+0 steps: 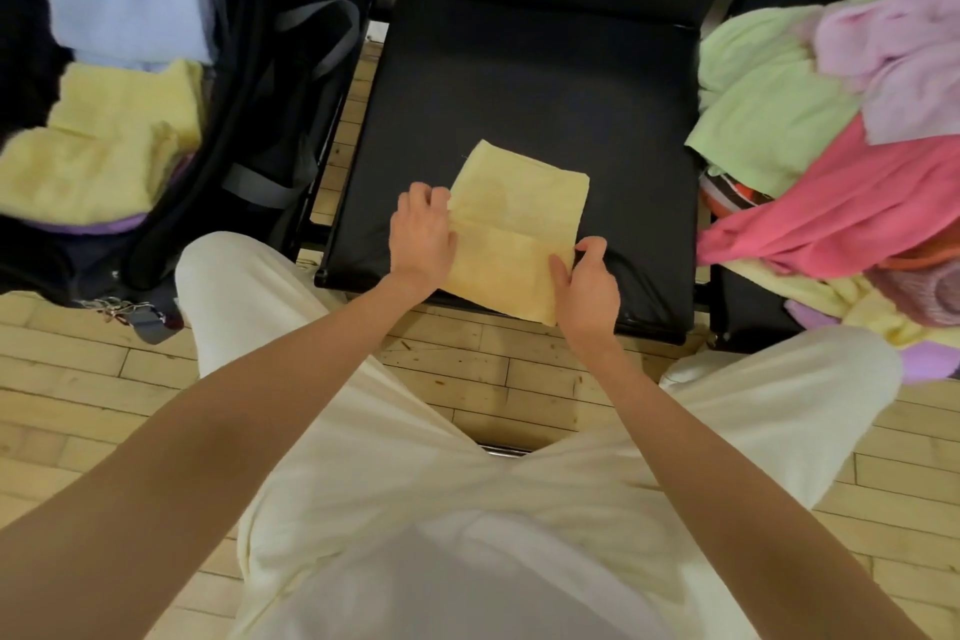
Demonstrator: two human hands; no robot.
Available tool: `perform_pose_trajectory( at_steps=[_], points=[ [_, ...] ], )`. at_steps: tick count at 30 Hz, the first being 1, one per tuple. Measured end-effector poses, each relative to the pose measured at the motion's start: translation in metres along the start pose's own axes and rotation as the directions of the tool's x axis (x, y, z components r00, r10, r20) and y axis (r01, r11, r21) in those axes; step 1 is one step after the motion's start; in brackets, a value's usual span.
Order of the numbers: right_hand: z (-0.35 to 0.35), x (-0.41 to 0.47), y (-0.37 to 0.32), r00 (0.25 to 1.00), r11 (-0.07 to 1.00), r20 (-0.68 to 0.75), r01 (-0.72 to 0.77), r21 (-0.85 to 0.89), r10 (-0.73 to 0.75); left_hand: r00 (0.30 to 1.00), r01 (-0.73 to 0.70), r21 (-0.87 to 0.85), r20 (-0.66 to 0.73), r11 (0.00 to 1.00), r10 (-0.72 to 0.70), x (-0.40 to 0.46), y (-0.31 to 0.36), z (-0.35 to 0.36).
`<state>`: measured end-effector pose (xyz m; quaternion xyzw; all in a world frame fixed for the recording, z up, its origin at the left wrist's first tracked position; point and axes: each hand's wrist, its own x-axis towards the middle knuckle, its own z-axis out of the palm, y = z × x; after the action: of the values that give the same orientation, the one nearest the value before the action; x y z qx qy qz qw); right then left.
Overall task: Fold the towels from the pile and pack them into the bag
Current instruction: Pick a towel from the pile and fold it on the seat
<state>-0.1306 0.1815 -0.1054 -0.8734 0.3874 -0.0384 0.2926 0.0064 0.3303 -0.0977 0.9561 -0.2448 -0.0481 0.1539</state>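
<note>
**Folding a yellow towel on the chair seat**

Lying on the black chair seat (519, 83) is a pale yellow towel (511, 229), folded into a narrow rectangle with a crease running across its middle; its near end hangs just over the front edge of the seat. The left hand (422, 237) rests on the towel's left edge at the crease, its fingers (423, 195) loosely bent and touching the cloth; whether they actually pinch the edge cannot be told. The right hand (589, 278) is at the towel's right edge, the thumb lying on top of the cloth and the curled fingers (592, 247) closing on the edge beside it, so it pinches the towel there.

To the left, on the next seat, stands an open black bag (249, 130). Inside it lie folded towels: a light blue one (124, 10) at the far end and yellow ones (104, 146) nearer, with a strip of purple cloth showing beneath them. To the right, on another seat, sits the pile of unfolded towels (831, 130), with green, lilac, pink and yellow ones tumbled together and spilling over the front edge.

The person wears cream trousers (467, 509), and a wooden floor (78, 379) shows below.
</note>
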Motion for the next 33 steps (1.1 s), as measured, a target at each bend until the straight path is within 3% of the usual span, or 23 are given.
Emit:
perform_pose_trajectory(
  at_steps=[2,4,6,7,10,16,21,24,26,29,33],
  points=[
    [-0.006,-0.006,0.005,0.994,0.994,-0.026,0.103,0.046,-0.102,0.977,-0.213,-0.015,0.007,0.977,0.213,-0.005,-0.008,-0.009],
    [-0.012,-0.012,0.01,0.95,0.953,-0.081,0.297,-0.064,-0.301,0.902,-0.41,-0.062,0.116,0.91,0.415,-0.011,-0.019,-0.015],
    [-0.015,-0.015,0.014,0.87,0.86,-0.025,0.48,-0.173,-0.492,0.84,-0.462,-0.113,0.263,0.88,0.475,-0.019,-0.03,-0.018],
    [-0.015,-0.016,0.017,0.84,0.816,0.073,0.54,-0.204,-0.538,0.832,-0.436,-0.124,0.322,0.891,0.452,-0.022,-0.035,-0.018],
    [-0.014,-0.016,0.02,0.798,0.779,0.346,0.583,-0.231,-0.494,0.83,-0.399,-0.118,0.375,0.909,0.413,-0.021,-0.044,-0.017],
    [-0.022,0.004,0.002,0.818,0.784,0.399,0.544,-0.3,-0.415,0.826,-0.487,0.072,0.361,0.87,0.433,-0.016,-0.021,-0.024],
    [-0.038,0.016,-0.002,0.826,0.837,0.391,0.507,-0.205,-0.405,0.84,-0.421,-0.046,0.355,0.906,0.409,-0.013,-0.015,-0.036],
    [-0.052,0.012,-0.001,0.876,0.932,0.334,0.363,0.017,-0.348,0.855,-0.34,-0.144,0.364,0.929,0.369,-0.014,-0.014,-0.052],
    [-0.06,0.005,0.0,0.912,0.949,0.293,0.231,0.216,-0.289,0.883,-0.236,-0.269,0.342,0.934,0.322,-0.017,-0.013,-0.062],
    [-0.06,0.004,-0.001,0.942,0.919,0.249,0.121,0.376,-0.225,0.923,-0.067,-0.453,0.311,0.889,0.228,-0.018,-0.012,-0.068],
    [-0.052,0.014,-0.016,0.973,0.834,0.222,-0.073,0.547,-0.061,0.941,0.292,-0.621,0.321,0.727,-0.104,-0.007,-0.005,-0.059]
  ],
)
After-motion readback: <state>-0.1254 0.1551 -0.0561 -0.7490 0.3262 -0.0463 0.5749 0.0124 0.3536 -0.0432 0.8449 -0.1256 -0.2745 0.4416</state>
